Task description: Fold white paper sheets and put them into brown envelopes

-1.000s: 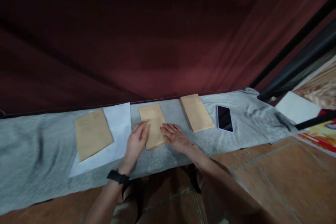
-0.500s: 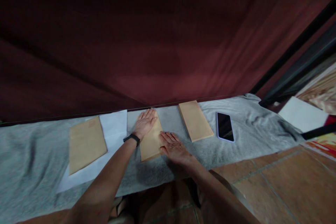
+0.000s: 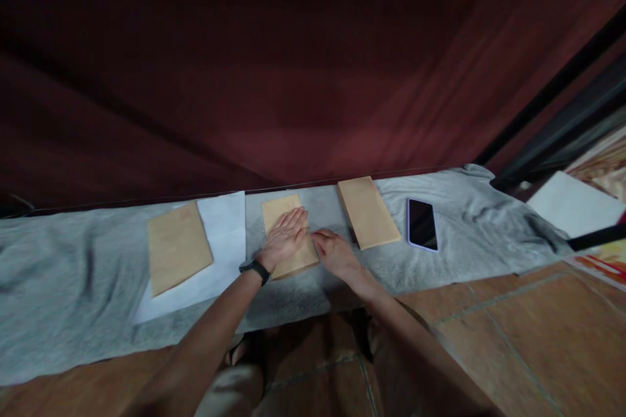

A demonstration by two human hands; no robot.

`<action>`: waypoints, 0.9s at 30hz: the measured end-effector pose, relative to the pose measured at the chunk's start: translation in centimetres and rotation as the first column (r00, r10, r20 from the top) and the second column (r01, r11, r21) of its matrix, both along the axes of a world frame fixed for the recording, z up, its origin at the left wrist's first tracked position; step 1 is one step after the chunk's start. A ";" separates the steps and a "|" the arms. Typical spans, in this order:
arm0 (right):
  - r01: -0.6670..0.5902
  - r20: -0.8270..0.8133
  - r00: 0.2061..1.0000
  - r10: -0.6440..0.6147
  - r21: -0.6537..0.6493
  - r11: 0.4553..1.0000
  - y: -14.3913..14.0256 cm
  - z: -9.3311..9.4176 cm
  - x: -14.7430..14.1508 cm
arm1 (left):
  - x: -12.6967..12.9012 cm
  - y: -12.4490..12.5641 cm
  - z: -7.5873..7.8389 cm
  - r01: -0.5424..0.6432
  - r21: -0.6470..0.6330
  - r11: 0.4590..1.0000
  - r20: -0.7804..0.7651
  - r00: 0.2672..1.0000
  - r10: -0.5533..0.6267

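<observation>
Left forearm [image 3: 208, 342] angles in from bottom left, right forearm [image 3: 401, 322] from bottom right, both bare, converging mid-frame. Left hand [image 3: 284, 236]: flat, palm down, fingers extended and close together, aimed up and slightly right. Left wrist roughly in line with its forearm. Right hand [image 3: 337, 254]: back up, fingers bent and pointing left toward the other hand; can't make out whether thumb and fingertips meet. Hands near each other, not touching, left one a bit further forward.

From the head, one view looks forward and down over grey cloth [image 3: 467, 228].
</observation>
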State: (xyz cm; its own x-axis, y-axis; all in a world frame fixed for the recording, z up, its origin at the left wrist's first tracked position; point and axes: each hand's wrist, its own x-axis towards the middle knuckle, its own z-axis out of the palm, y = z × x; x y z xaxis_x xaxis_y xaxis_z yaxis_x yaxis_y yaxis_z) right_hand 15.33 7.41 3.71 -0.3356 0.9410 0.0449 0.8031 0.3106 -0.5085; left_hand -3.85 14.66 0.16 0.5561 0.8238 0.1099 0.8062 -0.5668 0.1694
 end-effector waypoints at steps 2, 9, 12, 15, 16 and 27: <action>0.053 0.023 0.998 -0.053 -0.008 0.999 0.1 0.3 0.1 | 0.2 -1.2 0.1 0.014 -0.006 1.000 -0.004 1.000 -0.014; 0.111 0.087 0.990 -0.109 -0.013 0.994 0.1 1.0 0.2 | 0.5 -4.8 0.1 0.052 -0.051 0.997 -0.009 0.999 -0.053; 0.108 0.088 0.990 -0.107 -0.006 0.994 0.1 0.9 0.1 | 0.5 -6.1 -0.1 0.069 -0.061 0.996 0.000 0.998 -0.070; 0.094 0.067 0.993 -0.094 -0.004 0.996 0.1 0.8 -0.1 | 0.5 -7.4 -0.2 0.083 -0.078 0.993 0.009 0.997 -0.083; 0.088 0.057 0.994 -0.088 -0.003 0.996 0.1 0.7 -0.2 | 0.5 -7.8 -0.1 0.087 -0.083 0.993 0.013 0.996 -0.086; -0.038 -0.031 0.999 0.041 0.105 0.994 0.2 -1.1 -2.0 | 0.3 -11.7 1.6 0.140 -0.185 0.973 0.120 0.986 -0.119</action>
